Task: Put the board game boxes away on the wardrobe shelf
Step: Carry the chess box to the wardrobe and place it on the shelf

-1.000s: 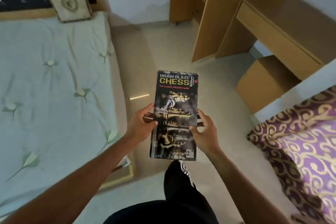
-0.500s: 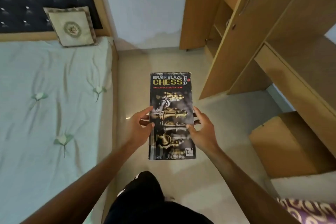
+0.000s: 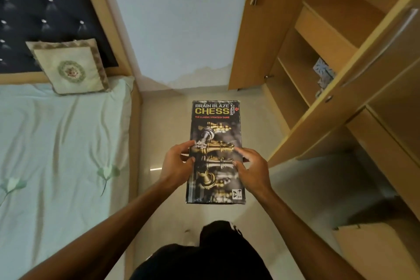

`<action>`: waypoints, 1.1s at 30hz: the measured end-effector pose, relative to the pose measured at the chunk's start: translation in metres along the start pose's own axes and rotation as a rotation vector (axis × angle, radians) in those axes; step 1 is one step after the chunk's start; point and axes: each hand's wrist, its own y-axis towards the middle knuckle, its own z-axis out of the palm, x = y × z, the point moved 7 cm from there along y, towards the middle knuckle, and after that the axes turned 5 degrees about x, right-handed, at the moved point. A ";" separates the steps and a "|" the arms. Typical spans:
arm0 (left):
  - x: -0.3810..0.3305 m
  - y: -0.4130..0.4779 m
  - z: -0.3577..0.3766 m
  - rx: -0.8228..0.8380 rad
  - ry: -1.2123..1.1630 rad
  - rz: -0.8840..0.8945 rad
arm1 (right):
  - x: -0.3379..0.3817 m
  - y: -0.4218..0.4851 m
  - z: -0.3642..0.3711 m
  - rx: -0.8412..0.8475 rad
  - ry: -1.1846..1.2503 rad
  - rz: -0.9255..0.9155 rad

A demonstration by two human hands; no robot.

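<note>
We're carrying the chess box flat between left hand and right hand, both grips clamping its long edges so it's staying level, heading for the open wardrobe shelf nearby.

A: The room is softly lit and even. A small bright streak of glare lies on the floor tiles.

B: Yes. The wardrobe and headboard lines bend at the edges, and the lower corners look blurred.
</note>
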 end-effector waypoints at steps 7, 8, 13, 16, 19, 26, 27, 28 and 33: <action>-0.041 0.180 -0.007 0.095 0.047 0.017 | -0.006 0.168 -0.008 -0.039 0.039 0.049; -0.049 0.204 -0.006 0.111 0.053 0.025 | -0.009 0.191 -0.009 -0.042 0.043 0.054; -0.098 0.340 -0.004 0.157 0.070 0.063 | -0.011 0.321 -0.032 -0.111 0.057 0.042; -0.127 0.415 0.000 0.184 0.104 0.097 | -0.012 0.389 -0.051 -0.139 0.060 0.083; -0.154 0.484 0.012 0.223 0.107 0.125 | -0.016 0.451 -0.073 -0.171 0.050 0.098; -0.217 0.651 0.077 0.331 0.150 0.208 | -0.053 0.583 -0.132 -0.330 0.037 0.196; -0.227 0.673 0.087 0.354 0.154 0.202 | -0.057 0.599 -0.142 -0.350 0.041 0.215; -0.238 0.690 0.096 0.372 0.167 0.209 | -0.061 0.611 -0.151 -0.364 0.041 0.234; -0.316 0.773 0.158 0.535 0.170 0.352 | -0.084 0.671 -0.216 -0.495 0.036 0.292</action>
